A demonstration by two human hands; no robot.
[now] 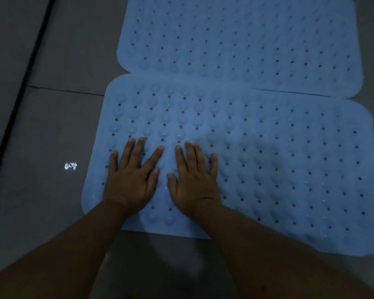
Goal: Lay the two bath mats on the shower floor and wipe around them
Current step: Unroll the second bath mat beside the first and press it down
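Two light blue rubber bath mats with rows of small holes and round bumps lie flat on the dark tiled floor. The near mat (268,160) stretches from centre left to the right edge; the far mat (235,39) lies just behind it, their long edges touching and slightly overlapping at the left. My left hand (132,175) and my right hand (194,180) lie side by side, palms down with fingers spread, pressing on the near mat's left part. Both forearms cover part of the mat's front edge.
Dark grey floor tiles (58,126) surround the mats, with a dark groove (24,87) running diagonally along the left. A small bright glint (70,166) shows on the tile left of the near mat. The scene is dim.
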